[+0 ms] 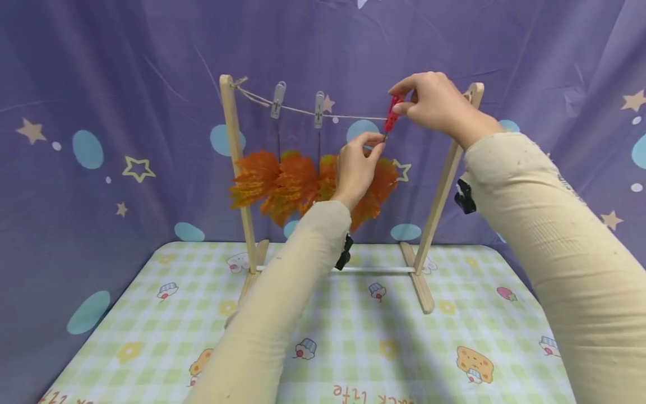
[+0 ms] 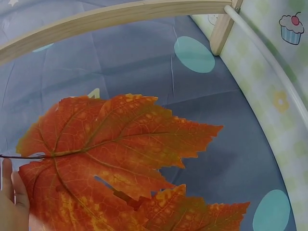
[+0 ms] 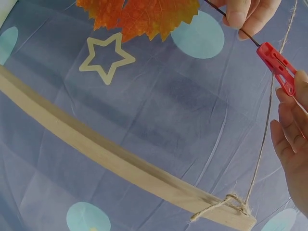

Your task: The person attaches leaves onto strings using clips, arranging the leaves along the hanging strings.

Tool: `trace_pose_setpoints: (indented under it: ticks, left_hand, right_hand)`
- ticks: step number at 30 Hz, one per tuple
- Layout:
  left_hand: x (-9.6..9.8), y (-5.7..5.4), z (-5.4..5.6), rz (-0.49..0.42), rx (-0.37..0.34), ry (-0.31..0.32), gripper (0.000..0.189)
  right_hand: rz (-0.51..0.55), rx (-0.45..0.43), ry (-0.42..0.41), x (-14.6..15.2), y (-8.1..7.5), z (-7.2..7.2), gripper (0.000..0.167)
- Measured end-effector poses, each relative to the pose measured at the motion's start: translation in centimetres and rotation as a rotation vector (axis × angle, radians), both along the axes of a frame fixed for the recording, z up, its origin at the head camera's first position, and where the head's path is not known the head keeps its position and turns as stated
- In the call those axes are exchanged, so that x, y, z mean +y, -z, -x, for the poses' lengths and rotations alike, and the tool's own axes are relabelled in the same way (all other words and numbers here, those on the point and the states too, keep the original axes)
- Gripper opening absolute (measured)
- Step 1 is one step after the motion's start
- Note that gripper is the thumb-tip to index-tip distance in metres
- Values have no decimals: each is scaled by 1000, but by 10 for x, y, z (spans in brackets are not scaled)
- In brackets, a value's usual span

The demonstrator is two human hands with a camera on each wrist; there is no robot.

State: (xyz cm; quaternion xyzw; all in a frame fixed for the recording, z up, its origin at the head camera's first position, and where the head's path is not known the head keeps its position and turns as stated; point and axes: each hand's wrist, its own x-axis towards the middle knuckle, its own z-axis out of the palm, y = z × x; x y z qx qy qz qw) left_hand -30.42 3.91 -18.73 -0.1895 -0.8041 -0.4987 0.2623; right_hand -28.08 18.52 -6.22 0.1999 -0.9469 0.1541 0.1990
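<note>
My right hand (image 1: 429, 104) pinches a red clothespin (image 1: 391, 114) at the string, toward its right end. Just below, my left hand (image 1: 356, 167) pinches the thin dark stem (image 3: 248, 36) of an orange artificial maple leaf (image 1: 379, 188). In the right wrist view, the stem's end meets the tip of the red clothespin (image 3: 277, 67). Two grey clothespins (image 1: 278, 100) grip the string farther left, with more orange leaves (image 1: 298, 177) hanging by their stems below. The left hand and forearm hide part of the leaves in the head view.
A twine line (image 1: 348, 116) runs between two wooden posts (image 1: 237, 146) on feet, joined low by a white rod (image 1: 378, 270). The stand is on a table with a checked cloth (image 1: 343, 336). Behind it hangs a purple curtain (image 1: 151, 67) with stars and ovals.
</note>
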Motion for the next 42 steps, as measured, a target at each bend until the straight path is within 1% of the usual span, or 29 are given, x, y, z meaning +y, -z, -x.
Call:
trace_pose_setpoints:
  ticks: [2, 5, 9, 12, 16, 18, 21, 23, 26, 29, 31, 33, 37, 39, 42]
  left_hand:
    - [0, 0, 0, -8, -4, 10, 21]
    - [-1, 2, -1, -40, 11, 29, 21]
    - [-3, 4, -3, -106, 48, 66, 20]
    - [-4, 6, -6, -131, 85, 89, 21]
    - [-5, 8, -13, -117, 122, 112, 22]
    - [-8, 10, -18, -103, 123, 131, 22]
    - [-15, 17, -26, -77, 94, 177, 23]
    - [-23, 24, -31, -58, 69, 207, 24]
    - [-38, 34, -39, -35, 21, 232, 24]
    - [-54, 43, -49, -43, -33, 240, 25]
    - [-64, 49, -55, -70, -72, 249, 26]
    - [-74, 57, -62, -98, -97, 257, 27]
    - [-93, 73, -77, -140, -122, 262, 29]
    - [-100, 80, -83, -138, -127, 256, 29]
    - [-107, 88, -92, -134, -126, 256, 29]
  right_hand:
    - [16, 3, 1, 0, 1, 1, 39]
    - [40, 1, -3, -1, 2, 2, 39]
    - [75, -10, -7, -3, 3, 1, 42]
    - [109, -8, -2, -2, 3, -1, 44]
    - [155, 23, 5, 3, 5, -5, 44]
    - [173, 47, 15, 5, 7, -8, 44]
    - [207, 116, 22, 8, 12, -14, 41]
    - [230, 155, 19, 12, 18, -20, 40]
    - [265, 193, 2, 19, 30, -30, 38]
    - [312, 187, -16, 26, 44, -39, 36]
    - [345, 181, -34, 29, 53, -46, 35]
    - [359, 168, -46, 31, 62, -54, 35]
    - [359, 142, -59, 33, 80, -73, 34]
    - [356, 131, -59, 33, 89, -81, 34]
    - [368, 111, -58, 31, 104, -93, 33]
